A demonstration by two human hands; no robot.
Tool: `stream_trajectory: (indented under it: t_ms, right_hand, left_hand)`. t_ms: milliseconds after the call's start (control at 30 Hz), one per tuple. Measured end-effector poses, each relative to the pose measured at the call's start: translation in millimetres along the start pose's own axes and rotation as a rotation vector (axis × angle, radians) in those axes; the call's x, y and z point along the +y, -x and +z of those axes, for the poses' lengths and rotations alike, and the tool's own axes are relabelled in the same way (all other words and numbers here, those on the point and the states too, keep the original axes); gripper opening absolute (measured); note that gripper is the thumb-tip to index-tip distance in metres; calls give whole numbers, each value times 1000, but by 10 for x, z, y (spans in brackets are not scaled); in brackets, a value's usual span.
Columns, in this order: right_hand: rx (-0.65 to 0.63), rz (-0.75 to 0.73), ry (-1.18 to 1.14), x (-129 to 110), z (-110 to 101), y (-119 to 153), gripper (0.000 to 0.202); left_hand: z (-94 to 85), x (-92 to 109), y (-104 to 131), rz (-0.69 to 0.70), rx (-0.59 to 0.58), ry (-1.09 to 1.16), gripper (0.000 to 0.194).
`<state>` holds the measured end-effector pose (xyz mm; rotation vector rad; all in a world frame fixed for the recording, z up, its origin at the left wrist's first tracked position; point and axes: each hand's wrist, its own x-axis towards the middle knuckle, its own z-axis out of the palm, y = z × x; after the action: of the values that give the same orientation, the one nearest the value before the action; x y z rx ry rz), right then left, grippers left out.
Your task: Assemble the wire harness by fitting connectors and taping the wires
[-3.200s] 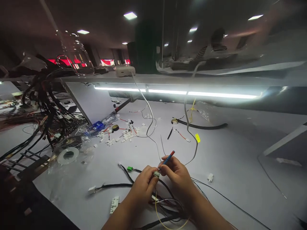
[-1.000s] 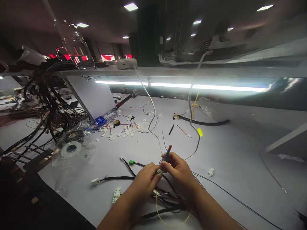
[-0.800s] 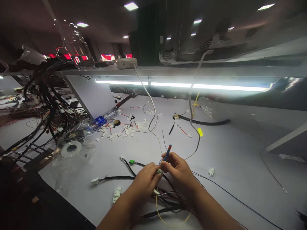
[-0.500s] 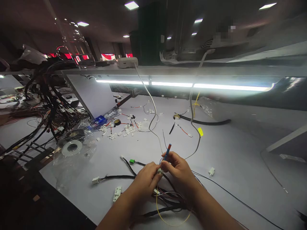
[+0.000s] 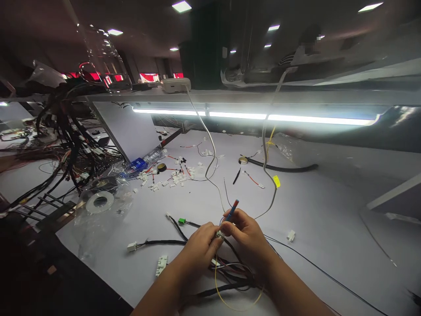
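Observation:
Between the fingers of my left hand is a small white wire connector, partly covered by the fingertips. My right hand is closed around a thin blue tool with a red end, tilted up and to the right, its lower tip hidden at the connector. Under both hands runs a wiring harness of black-sleeved branches and loose wires, with a yellow wire looping toward me. To the left lie its green plug, a white plug and a larger white connector block.
Loose white connectors and short red wires are scattered at the back left. A plastic bag with a white ring lies at left. Two pale cables hang from the shelf. A white connector sits at right; a black tube lies behind.
The blue tool leans a little further to the right at its upper end. Both hands keep their hold on the same things. The whole view has shifted slightly.

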<state>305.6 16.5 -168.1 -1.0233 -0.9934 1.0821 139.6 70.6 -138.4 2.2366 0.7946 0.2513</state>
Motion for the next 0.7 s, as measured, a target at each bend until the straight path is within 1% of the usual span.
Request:
stream_trajectory:
  t_ms: [100, 267, 700]
  right_hand:
    - [-8, -28, -14, -13, -2, 10, 16]
    - [-9, -34, -25, -30, 5, 17, 15]
    - [-36, -70, 7, -59, 4, 12, 15]
  left_hand:
    - [8, -21, -2, 0, 10, 22, 21]
    - [11, -31, -9, 6, 28, 55, 20]
    - [-7, -17, -3, 2, 15, 71, 21]
